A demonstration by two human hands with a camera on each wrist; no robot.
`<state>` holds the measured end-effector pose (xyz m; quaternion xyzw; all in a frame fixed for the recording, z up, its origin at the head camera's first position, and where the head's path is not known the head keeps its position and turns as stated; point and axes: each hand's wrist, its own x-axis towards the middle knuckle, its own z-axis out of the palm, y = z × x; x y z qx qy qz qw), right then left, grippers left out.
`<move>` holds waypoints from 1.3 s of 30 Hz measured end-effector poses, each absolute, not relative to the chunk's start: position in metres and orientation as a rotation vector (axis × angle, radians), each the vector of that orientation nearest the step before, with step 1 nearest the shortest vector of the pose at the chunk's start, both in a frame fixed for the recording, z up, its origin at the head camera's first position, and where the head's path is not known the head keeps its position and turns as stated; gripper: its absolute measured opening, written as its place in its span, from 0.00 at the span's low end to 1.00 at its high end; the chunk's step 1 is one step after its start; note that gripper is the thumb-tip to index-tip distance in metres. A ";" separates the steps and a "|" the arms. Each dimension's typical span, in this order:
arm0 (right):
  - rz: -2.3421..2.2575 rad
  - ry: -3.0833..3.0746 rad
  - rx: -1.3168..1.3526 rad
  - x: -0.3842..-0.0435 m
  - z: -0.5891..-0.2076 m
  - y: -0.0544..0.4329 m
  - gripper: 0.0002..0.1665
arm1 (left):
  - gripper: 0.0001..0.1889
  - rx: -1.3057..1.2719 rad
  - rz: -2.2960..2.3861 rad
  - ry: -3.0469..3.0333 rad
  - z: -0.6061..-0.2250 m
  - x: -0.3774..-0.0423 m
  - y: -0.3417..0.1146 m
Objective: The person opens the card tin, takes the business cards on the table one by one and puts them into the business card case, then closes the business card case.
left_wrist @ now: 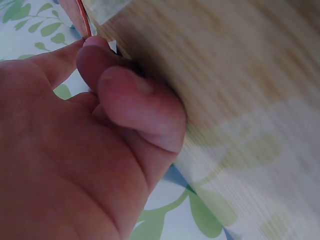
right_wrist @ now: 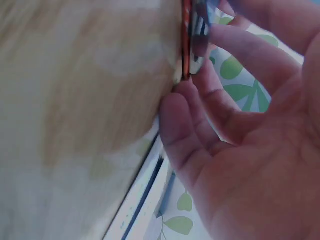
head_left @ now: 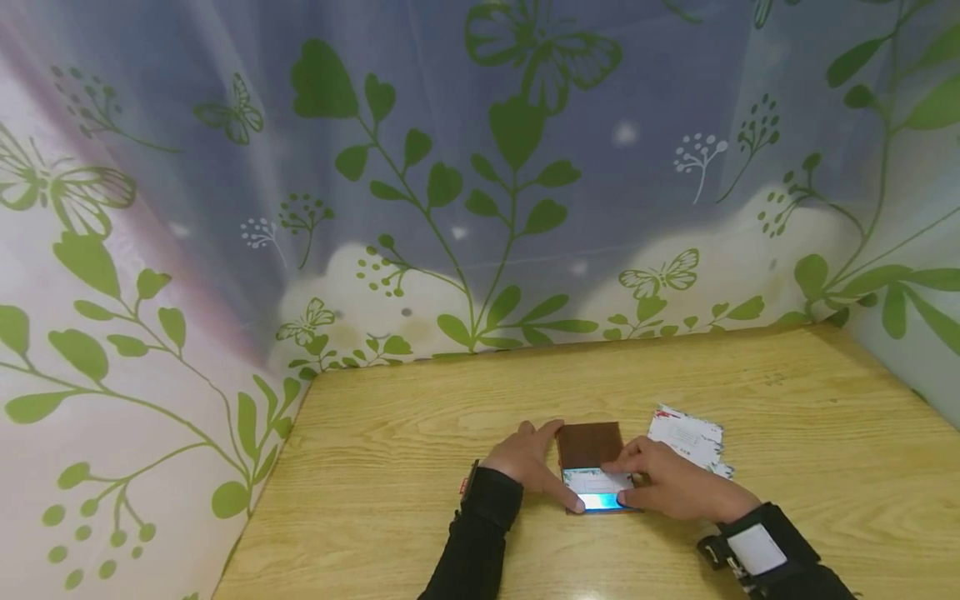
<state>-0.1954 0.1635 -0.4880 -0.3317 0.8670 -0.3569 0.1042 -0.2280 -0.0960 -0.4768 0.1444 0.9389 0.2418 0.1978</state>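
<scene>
A brown bifold wallet (head_left: pixel 590 443) lies unfolded on the wooden table. Over its lower half is a white printed card (head_left: pixel 596 481), with a glossy blue-lit strip (head_left: pixel 597 502) along the near edge. My left hand (head_left: pixel 522 460) holds the wallet by its left side, thumb at the near corner and fingers by the far one. From the right, my right hand (head_left: pixel 667 481) pinches the card, its thumb low and its fingers across the upper edge. In the right wrist view the wallet's orange edge (right_wrist: pixel 186 45) shows side-on beside the fingertips. Palm and fingers hide part of the card.
More white printed cards (head_left: pixel 686 437) lie overlapping just behind my right hand. The wood-grain table (head_left: pixel 420 417) reaches back to a curtain (head_left: pixel 420 208) patterned with green leaves and butterflies, which also closes off both sides.
</scene>
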 end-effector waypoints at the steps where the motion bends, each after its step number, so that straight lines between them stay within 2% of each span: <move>1: -1.060 2.542 -0.959 -0.196 -0.487 0.164 0.29 | 0.66 0.403 0.676 2.627 -0.477 -0.228 -0.096; 5: -1.101 2.530 -0.837 -0.198 -0.483 0.165 0.31 | 0.66 0.404 0.678 2.624 -0.479 -0.228 -0.097; 12: -0.981 2.846 -0.637 -0.200 -0.480 0.173 0.26 | 0.65 0.420 0.689 2.624 -0.481 -0.229 -0.098; 20: -0.783 3.048 -0.312 -0.201 -0.483 0.179 0.34 | 0.65 0.433 0.705 2.620 -0.480 -0.229 -0.098; 32: -0.644 3.121 -0.224 -0.202 -0.483 0.186 0.28 | 0.66 0.439 0.686 2.634 -0.478 -0.230 -0.098; 39: -0.722 3.152 -0.165 -0.200 -0.485 0.187 0.35 | 0.66 0.445 0.687 2.635 -0.479 -0.229 -0.098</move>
